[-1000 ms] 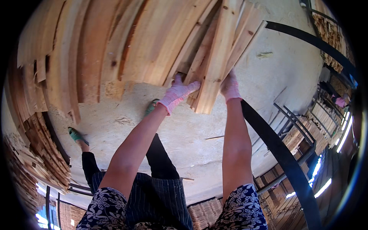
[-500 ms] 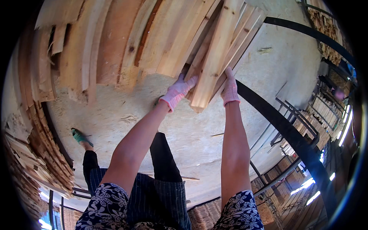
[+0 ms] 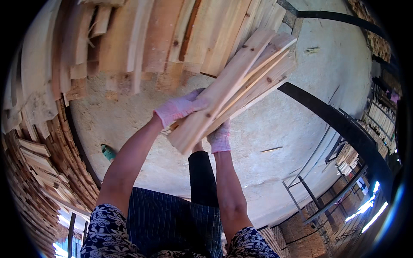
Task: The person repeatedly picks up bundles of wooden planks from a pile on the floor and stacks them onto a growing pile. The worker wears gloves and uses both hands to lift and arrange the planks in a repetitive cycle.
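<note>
A bundle of several pale wooden boards, knotty and slightly fanned out, is held up in front of me at a slant, its near end toward my body. My left hand, in a pink knit glove, grips the left side of the bundle near that end, thumb over the top board. From the right and underneath, my gloved right hand clasps the boards; its fingers are partly hidden behind them. Beyond the bundle lies a wide stack of planks, their ends facing me.
More stacked timber rises along the left. A dark curved metal bar runs across the right, with a metal frame below it. A thin wood sliver lies on the pale floor. My green shoe shows at lower left.
Both hands have lifted the boards off the stack's right end and drawn them closer, down and leftward. The bundle has tilted further over. The view has shifted as well.
</note>
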Demonstrator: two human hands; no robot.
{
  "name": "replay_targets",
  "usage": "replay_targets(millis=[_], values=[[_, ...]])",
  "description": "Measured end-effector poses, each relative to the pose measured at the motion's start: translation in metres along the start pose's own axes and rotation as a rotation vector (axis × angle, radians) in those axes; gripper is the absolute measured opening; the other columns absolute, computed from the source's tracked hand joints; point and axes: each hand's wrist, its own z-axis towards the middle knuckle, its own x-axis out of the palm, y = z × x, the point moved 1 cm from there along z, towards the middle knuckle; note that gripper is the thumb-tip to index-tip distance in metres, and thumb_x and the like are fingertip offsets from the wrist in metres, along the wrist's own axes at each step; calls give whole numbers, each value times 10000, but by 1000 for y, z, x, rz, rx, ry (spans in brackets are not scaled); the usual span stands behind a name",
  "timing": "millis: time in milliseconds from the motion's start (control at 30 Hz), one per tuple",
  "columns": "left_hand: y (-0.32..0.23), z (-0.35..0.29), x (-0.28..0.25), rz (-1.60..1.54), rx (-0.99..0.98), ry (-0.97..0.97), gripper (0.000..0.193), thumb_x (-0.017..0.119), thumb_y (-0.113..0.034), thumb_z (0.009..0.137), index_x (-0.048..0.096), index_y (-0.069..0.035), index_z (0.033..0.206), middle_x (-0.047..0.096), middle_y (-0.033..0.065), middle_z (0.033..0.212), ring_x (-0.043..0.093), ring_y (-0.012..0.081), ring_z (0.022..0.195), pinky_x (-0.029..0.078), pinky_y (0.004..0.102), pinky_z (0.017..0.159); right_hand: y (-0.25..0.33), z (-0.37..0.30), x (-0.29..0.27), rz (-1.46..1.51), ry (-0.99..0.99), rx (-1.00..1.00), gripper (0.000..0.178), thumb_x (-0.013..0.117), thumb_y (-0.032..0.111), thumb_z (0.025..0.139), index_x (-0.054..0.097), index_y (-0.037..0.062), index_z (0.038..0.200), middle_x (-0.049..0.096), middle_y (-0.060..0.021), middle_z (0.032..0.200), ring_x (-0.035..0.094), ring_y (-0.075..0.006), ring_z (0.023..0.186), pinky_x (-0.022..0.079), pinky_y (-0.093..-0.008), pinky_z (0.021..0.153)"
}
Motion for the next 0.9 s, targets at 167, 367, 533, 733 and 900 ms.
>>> replay_targets(millis=[167,367,533,733,900], values=[[13,-38,14,233,-15,-17,945,571,-692,940,350,-18,1565,599,220,1399,572,268,1290,438,382,1063,-5,-49,3,-56,33,85,731,480,584,1017,404,70,1531,526,-180,1455,547,-340,1316,487,-484,1104],[49,-166,-1,-311,-169,88,852,545,-635,990,364,-44,1576,543,183,1473,545,216,1313,419,343,1121,-40,-192,0,-355,202,-8,996,499,775,910,317,62,1581,415,-190,1561,407,-372,1438,355,-525,1200],[65,-187,-5,-312,-57,171,976,586,-642,967,199,-42,1633,363,200,1598,439,241,1406,384,340,1150,-18,-119,-9,-118,-13,-77,932,278,784,976,271,108,1617,419,-214,1568,465,-387,1408,420,-600,1140],[67,-182,-2,-87,119,219,1114,732,-585,886,95,-97,1659,275,223,1628,301,302,1490,257,407,1224,-82,-73,-54,-16,-54,-104,879,291,735,1003,316,88,1596,468,-213,1531,518,-387,1359,475,-589,1092],[89,-200,2,6,118,212,1093,792,-413,863,113,-58,1642,328,232,1591,335,348,1476,289,408,1221,-79,-75,-71,-73,-22,-124,835,302,695,1025,353,71,1578,508,-212,1499,562,-388,1318,521,-579,1053]])
